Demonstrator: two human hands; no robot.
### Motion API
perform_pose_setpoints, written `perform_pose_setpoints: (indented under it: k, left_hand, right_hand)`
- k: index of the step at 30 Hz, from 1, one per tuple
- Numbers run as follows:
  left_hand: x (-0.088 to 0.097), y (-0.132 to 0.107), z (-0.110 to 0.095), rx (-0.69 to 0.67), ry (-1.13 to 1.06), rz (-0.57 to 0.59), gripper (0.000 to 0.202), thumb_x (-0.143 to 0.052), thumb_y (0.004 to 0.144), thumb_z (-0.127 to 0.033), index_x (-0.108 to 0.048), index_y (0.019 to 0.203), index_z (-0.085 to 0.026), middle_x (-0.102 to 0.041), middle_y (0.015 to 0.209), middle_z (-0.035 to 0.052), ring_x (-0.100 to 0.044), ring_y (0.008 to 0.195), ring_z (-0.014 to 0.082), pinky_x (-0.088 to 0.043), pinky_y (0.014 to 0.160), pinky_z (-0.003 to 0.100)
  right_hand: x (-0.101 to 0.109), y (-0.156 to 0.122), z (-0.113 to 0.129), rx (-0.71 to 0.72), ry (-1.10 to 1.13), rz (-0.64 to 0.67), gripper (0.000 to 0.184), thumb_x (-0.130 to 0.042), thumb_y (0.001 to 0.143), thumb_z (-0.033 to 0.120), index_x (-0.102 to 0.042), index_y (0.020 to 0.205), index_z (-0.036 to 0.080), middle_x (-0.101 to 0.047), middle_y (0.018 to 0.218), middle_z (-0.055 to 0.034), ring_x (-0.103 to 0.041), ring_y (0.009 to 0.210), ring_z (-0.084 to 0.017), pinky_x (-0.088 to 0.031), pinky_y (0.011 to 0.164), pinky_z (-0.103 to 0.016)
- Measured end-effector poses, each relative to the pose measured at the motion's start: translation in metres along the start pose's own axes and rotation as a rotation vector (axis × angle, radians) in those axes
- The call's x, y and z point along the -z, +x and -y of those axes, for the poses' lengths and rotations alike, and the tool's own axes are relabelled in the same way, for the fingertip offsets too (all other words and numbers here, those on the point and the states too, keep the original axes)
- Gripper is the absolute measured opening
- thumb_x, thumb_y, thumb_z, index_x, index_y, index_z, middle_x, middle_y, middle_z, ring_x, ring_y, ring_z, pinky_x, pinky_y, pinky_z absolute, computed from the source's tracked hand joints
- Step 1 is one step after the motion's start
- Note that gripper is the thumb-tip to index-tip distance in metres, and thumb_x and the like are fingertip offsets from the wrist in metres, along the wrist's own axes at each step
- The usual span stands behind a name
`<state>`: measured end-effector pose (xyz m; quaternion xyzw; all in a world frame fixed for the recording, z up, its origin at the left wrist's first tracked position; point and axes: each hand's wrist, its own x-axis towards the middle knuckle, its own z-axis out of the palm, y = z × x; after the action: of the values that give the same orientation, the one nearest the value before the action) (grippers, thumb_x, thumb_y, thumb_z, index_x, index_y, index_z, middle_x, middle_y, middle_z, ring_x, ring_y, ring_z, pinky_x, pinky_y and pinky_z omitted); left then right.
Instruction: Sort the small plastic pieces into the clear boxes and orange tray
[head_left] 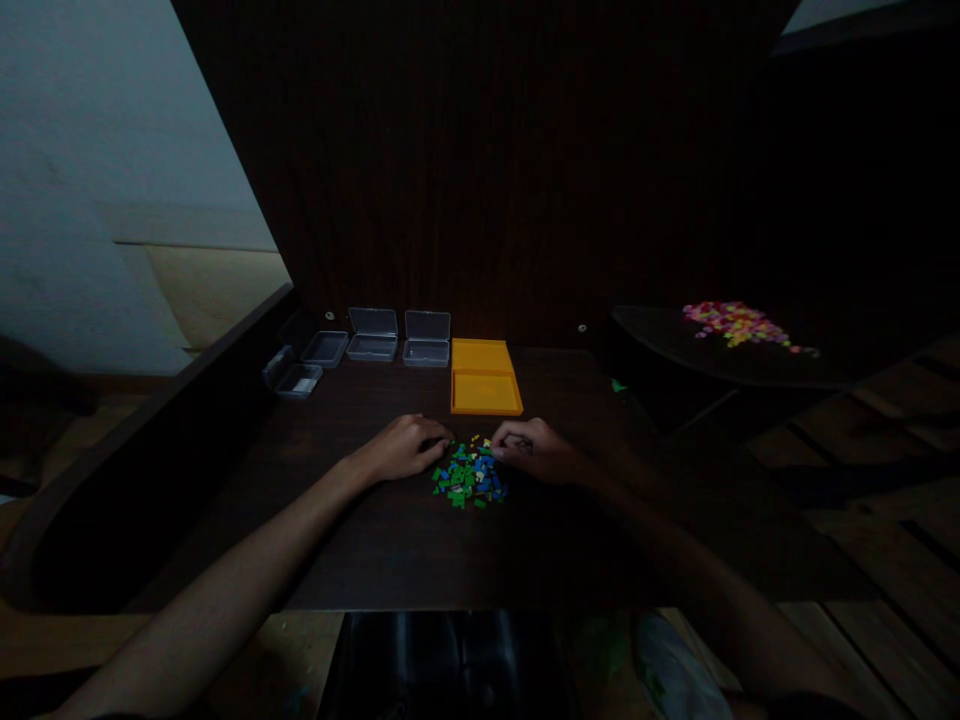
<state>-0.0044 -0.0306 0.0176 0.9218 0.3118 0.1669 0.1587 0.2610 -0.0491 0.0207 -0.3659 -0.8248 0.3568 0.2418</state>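
A small heap of toy building bricks [466, 482], mostly green and blue with some yellow and white ones, lies loose on the dark wooden table [420, 560]. At the heap's upper left edge is my left hand [409, 447], its fingers bent and drawn together, the tips near the bricks. My right hand [536, 450] is at the upper right edge with thumb and fingers curled into a pinch. Whatever either hand may hold is too small and dark to make out. Just beyond the hands lies an orange-yellow box [486, 410], its lid folded back, with no bricks visible inside.
Several clear plastic cases, including one [373, 346] and another [427, 352], stand with raised lids at the back left. A dark shelf [637, 345] at right bears a pile of pink and yellow pieces [739, 325]. A dark upright panel [480, 180] closes the back.
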Motion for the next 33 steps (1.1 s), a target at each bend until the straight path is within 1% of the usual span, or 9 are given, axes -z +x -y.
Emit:
perform_pose_setpoints:
  k: [3, 5, 7, 11, 13, 19, 27, 33]
  left_hand:
    - [0.001, 0.000, -0.001, -0.001, 0.007, 0.012, 0.027, -0.044, 0.093, -0.023, -0.069, 0.101, -0.017, -0.074, 0.096, 0.0061, -0.068, 0.083, 0.0164, -0.048, 0.080, 0.026]
    - [0.002, 0.000, -0.001, -0.006, 0.012, 0.015, 0.027, -0.044, 0.093, -0.023, -0.069, 0.101, -0.017, -0.073, 0.094, 0.0058, -0.067, 0.082, 0.0163, -0.048, 0.079, 0.027]
    - [0.002, -0.001, -0.001, -0.007, 0.009, -0.001, 0.027, -0.045, 0.093, -0.024, -0.069, 0.103, -0.017, -0.072, 0.093, 0.0057, -0.066, 0.081, 0.0160, -0.048, 0.079, 0.026]
    - [0.002, -0.003, -0.005, 0.006, -0.033, -0.068, 0.031, -0.045, 0.095, -0.029, -0.065, 0.116, -0.018, -0.067, 0.094, 0.0054, -0.063, 0.079, 0.0140, -0.048, 0.077, 0.025]
    - [0.002, -0.002, -0.008, -0.003, -0.057, -0.084, 0.031, -0.045, 0.096, -0.030, -0.064, 0.117, -0.018, -0.064, 0.091, 0.0046, -0.061, 0.078, 0.0133, -0.048, 0.076, 0.024]
    - [-0.001, 0.001, -0.017, -0.053, -0.071, -0.058, 0.028, -0.046, 0.095, -0.031, -0.070, 0.104, -0.018, -0.059, 0.087, 0.0049, -0.058, 0.084, 0.0153, -0.047, 0.081, 0.026]
    - [-0.002, 0.002, -0.018, -0.054, -0.067, -0.048, 0.027, -0.047, 0.095, -0.031, -0.068, 0.102, -0.017, -0.059, 0.089, 0.0056, -0.058, 0.087, 0.0166, -0.047, 0.082, 0.028]
    - [-0.004, 0.003, -0.016, -0.046, -0.075, -0.052, 0.025, -0.046, 0.095, -0.029, -0.067, 0.101, -0.018, -0.059, 0.091, 0.0054, -0.058, 0.089, 0.0167, -0.047, 0.084, 0.028]
  right_hand:
    - [-0.002, 0.002, -0.002, -0.045, 0.029, -0.040, 0.027, -0.053, 0.090, 0.042, -0.060, 0.087, 0.017, -0.048, 0.059, 0.0057, -0.043, 0.053, -0.009, -0.032, 0.050, -0.021]
    - [-0.004, 0.003, -0.004, -0.045, 0.036, -0.065, 0.026, -0.051, 0.091, 0.042, -0.059, 0.089, 0.017, -0.054, 0.067, 0.0029, -0.048, 0.059, -0.011, -0.035, 0.054, -0.022]
    - [-0.005, 0.004, -0.006, -0.042, 0.032, -0.089, 0.025, -0.049, 0.092, 0.041, -0.057, 0.091, 0.017, -0.057, 0.073, 0.0012, -0.051, 0.063, -0.011, -0.037, 0.057, -0.022]
    - [-0.007, 0.005, -0.008, -0.042, 0.024, -0.113, 0.022, -0.044, 0.095, 0.038, -0.053, 0.093, 0.018, -0.053, 0.067, 0.0031, -0.050, 0.060, -0.012, -0.037, 0.057, -0.023]
    - [-0.007, 0.005, -0.008, -0.042, 0.029, -0.119, 0.021, -0.043, 0.096, 0.037, -0.052, 0.094, 0.018, -0.053, 0.065, 0.0036, -0.050, 0.060, -0.012, -0.037, 0.057, -0.024]
    - [-0.008, 0.007, -0.009, -0.025, 0.014, -0.130, 0.021, -0.040, 0.097, 0.037, -0.050, 0.092, 0.019, -0.051, 0.064, 0.0041, -0.049, 0.058, -0.012, -0.037, 0.057, -0.024]
    - [-0.009, 0.007, -0.012, -0.031, -0.009, -0.138, 0.018, -0.041, 0.097, 0.034, -0.051, 0.093, 0.019, -0.053, 0.065, 0.0039, -0.051, 0.058, -0.012, -0.037, 0.057, -0.024]
    - [-0.008, 0.009, -0.010, -0.048, -0.034, -0.171, 0.021, -0.042, 0.096, 0.036, -0.054, 0.094, 0.018, -0.055, 0.065, 0.0029, -0.052, 0.059, -0.012, -0.037, 0.057, -0.023]
